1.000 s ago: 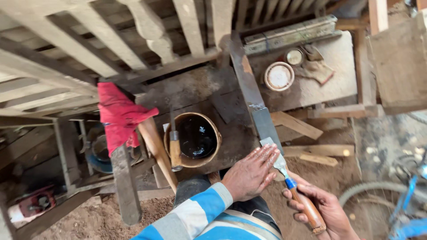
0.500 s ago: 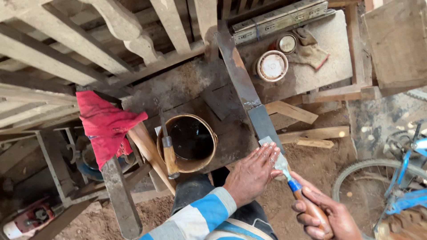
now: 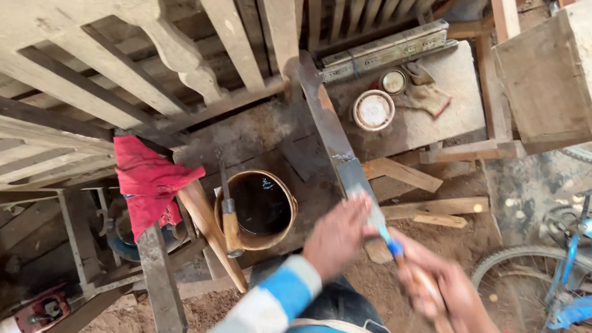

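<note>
Head view, as I watch it from my station, is filled at ten o'clock by pale wooden furniture frames with slats and a curved leg. A dark stained workbench top lies at the centre, and a long narrow wooden strip, darkly coated along its upper part, runs over it from twelve o'clock toward five. A red cloth hangs at nine o'clock. Just left of centre stands a round wooden bucket of dark liquid, with a wooden-handled tool lying across its left rim. At six o'clock the left hand, blurred, lies open and flat on the strip's lower end. At five o'clock the right hand is closed around a brush with a wooden handle and blue collar, its bristles touching the strip beside the left fingers.
</note>
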